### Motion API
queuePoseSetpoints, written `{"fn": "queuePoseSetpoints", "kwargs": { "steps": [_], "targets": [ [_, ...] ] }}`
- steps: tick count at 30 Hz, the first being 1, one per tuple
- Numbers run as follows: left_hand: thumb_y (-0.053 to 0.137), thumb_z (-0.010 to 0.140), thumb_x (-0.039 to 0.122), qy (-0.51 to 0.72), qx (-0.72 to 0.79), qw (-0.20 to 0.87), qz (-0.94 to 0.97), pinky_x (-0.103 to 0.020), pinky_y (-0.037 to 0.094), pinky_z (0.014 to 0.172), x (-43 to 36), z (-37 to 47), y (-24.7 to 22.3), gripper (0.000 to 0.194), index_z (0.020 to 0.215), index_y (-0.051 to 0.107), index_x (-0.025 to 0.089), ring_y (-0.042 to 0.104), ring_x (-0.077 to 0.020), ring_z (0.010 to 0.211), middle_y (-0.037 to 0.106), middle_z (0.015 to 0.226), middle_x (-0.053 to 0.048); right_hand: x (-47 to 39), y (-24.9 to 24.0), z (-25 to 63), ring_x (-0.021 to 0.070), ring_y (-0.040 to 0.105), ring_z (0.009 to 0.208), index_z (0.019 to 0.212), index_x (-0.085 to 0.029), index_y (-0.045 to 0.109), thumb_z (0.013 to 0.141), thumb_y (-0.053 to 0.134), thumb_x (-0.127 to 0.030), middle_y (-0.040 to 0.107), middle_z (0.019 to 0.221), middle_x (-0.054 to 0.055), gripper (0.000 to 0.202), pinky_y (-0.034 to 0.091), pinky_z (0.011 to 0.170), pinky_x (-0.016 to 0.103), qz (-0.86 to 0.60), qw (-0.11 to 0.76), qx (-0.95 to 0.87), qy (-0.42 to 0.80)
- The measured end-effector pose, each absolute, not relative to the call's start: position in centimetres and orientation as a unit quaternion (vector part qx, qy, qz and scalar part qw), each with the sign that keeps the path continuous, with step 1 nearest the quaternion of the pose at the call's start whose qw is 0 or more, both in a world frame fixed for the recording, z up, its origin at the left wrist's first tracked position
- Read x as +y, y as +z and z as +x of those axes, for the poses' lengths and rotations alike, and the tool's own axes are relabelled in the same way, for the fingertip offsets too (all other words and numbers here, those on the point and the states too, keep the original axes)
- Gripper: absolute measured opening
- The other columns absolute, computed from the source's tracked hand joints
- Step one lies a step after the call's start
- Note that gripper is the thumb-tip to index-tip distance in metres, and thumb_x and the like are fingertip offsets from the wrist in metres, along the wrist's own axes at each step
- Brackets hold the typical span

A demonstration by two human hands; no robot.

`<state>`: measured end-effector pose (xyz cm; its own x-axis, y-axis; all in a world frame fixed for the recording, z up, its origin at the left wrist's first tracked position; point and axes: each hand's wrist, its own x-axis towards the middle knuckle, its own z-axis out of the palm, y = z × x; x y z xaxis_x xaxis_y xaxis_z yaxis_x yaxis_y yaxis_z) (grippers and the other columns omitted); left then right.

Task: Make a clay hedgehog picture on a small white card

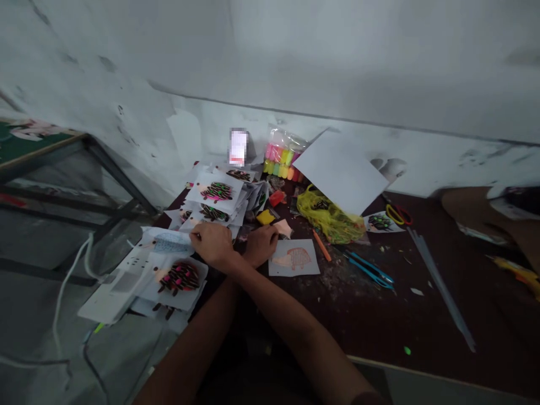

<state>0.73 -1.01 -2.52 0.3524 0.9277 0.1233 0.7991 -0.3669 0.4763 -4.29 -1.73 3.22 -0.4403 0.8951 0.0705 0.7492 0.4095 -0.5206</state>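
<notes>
Right hand: I find the right hand (213, 246) crossed over, fingers curled together at the blue-patterned sheet (171, 242); clamping, cannot tell.
Left hand: the left hand (261, 246), fingers bent, near the peach piece (283, 228); hold unclear.
Drawing card: the drawing card (294, 257), left hand's 4 o'clock.
Card pile: the card pile (215, 194), right hand's 12.

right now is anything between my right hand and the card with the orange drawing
Yes: your left hand lies between your right hand and the card with the orange drawing, just left of the card. Your right forearm also crosses over the left forearm.
</notes>
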Motion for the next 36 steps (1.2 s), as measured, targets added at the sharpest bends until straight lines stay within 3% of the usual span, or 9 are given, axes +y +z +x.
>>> {"fn": "queuePoseSetpoints", "kwargs": {
  "steps": [19, 36],
  "targets": [
    [0.050, 0.095, 0.016, 0.185, 0.541, 0.168, 0.803, -0.031, 0.049, 0.083, -1.2, 0.9, -2.0, 0.018, 0.098, 0.068, 0.017, 0.066, -0.0212, 0.097, 0.070, 0.104, -0.008, -1.5, 2.2, -3.2, 0.0117, 0.062, 0.082, 0.090, -0.023, 0.071, 0.100, 0.050, -0.028, 0.072, 0.089, -0.002, 0.024, 0.040, 0.072, 0.022, -0.502, 0.324, -0.777, 0.196],
    [0.049, 0.096, 0.017, 0.181, 0.545, 0.165, 0.802, -0.031, 0.050, 0.081, -1.2, 0.9, -1.7, 0.019, 0.097, 0.068, 0.017, 0.066, -0.0218, 0.095, 0.071, 0.103, -0.009, -1.9, 2.1, -3.3, 0.0147, 0.064, 0.090, 0.099, -0.024, 0.070, 0.103, 0.047, -0.030, 0.071, 0.097, 0.001, 0.023, 0.040, 0.071, 0.025, -0.493, 0.276, -0.812, 0.147]
  ]
}}
